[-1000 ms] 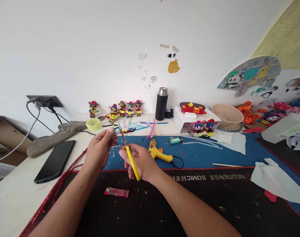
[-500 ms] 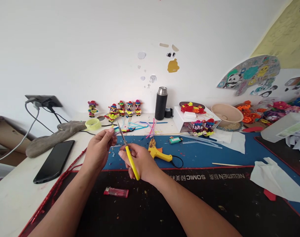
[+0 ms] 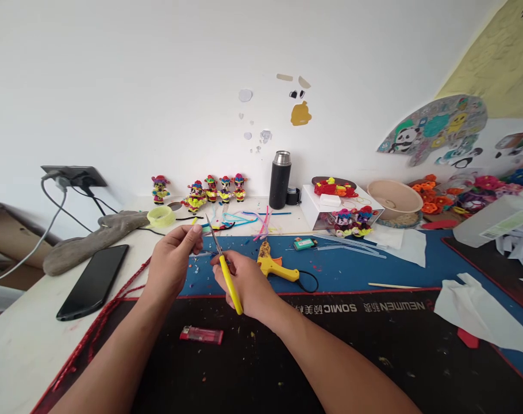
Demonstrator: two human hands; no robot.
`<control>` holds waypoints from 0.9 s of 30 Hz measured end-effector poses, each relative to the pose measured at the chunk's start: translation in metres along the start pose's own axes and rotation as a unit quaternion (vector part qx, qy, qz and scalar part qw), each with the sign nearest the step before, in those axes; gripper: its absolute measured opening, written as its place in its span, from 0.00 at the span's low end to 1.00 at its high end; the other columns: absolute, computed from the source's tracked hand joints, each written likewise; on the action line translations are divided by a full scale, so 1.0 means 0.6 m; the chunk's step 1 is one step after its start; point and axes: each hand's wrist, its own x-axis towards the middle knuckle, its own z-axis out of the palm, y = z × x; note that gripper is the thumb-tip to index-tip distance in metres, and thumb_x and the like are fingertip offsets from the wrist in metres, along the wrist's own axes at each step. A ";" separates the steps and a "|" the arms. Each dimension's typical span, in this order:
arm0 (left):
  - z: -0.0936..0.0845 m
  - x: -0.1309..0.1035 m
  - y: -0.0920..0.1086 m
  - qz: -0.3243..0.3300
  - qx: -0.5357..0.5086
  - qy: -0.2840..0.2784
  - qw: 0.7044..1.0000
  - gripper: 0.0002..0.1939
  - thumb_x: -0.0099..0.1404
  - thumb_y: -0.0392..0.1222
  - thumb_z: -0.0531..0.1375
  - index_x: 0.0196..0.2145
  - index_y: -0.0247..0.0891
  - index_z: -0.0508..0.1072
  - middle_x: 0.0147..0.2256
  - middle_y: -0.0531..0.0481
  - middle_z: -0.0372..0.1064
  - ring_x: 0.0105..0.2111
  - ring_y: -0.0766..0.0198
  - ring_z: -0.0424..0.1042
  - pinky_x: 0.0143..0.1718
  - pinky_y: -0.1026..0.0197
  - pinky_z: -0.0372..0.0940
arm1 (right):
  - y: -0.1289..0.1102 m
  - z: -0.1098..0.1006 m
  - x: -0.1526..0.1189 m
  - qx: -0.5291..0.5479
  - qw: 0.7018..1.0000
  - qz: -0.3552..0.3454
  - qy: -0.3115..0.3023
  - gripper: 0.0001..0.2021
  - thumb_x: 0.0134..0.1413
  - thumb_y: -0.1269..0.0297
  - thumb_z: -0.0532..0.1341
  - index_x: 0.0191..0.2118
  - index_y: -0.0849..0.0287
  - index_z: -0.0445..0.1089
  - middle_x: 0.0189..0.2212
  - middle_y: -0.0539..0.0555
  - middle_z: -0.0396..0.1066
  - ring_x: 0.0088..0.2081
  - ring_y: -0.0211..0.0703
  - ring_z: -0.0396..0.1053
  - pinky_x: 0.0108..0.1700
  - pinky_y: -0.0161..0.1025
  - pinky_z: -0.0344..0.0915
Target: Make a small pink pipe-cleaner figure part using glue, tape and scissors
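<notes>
My right hand point(image 3: 244, 282) is closed round yellow-handled scissors point(image 3: 229, 283), whose blades point up and to the left. My left hand point(image 3: 173, 253) pinches something small at its fingertips, close to the blades. A bit of green and yellow shows by those fingertips, but the piece is too small to name. Behind the blades, coloured pipe cleaners point(image 3: 244, 219) lie on the white table. A yellow glue gun point(image 3: 281, 269) rests on the blue mat just right of my right hand.
A red lighter point(image 3: 201, 334) lies on the black mat point(image 3: 227, 379). A phone point(image 3: 93, 282) is at left, near yellow tape point(image 3: 161, 217). Small figures point(image 3: 195, 197), a black bottle point(image 3: 280, 181) and a white box point(image 3: 308, 207) stand at the back.
My right hand and the scissors have shifted very slightly, the blades now a little right of the left fingertips. The whole view has moved slightly.
</notes>
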 end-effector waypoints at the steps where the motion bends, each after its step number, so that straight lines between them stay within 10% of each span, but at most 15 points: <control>1: 0.000 0.000 0.000 0.002 0.012 0.002 1.000 0.19 0.66 0.58 0.71 0.31 0.39 0.78 0.26 0.53 0.68 0.29 0.62 0.63 0.34 0.60 0.59 | 0.000 0.000 0.000 -0.004 1.000 0.005 0.003 0.09 0.65 0.59 0.67 0.47 0.55 0.76 0.24 0.46 0.69 0.16 0.34 0.61 0.21 0.32 0.56; 27: 0.006 -0.006 0.007 0.018 0.113 0.024 0.993 0.19 0.66 0.60 0.67 0.31 0.41 0.78 0.25 0.53 0.69 0.28 0.60 0.66 0.33 0.59 0.61 | -0.010 0.002 -0.002 -0.028 0.997 0.074 -0.009 0.14 0.62 0.75 0.59 0.48 0.54 0.76 0.17 0.42 0.62 0.14 0.37 0.62 0.19 0.31 0.56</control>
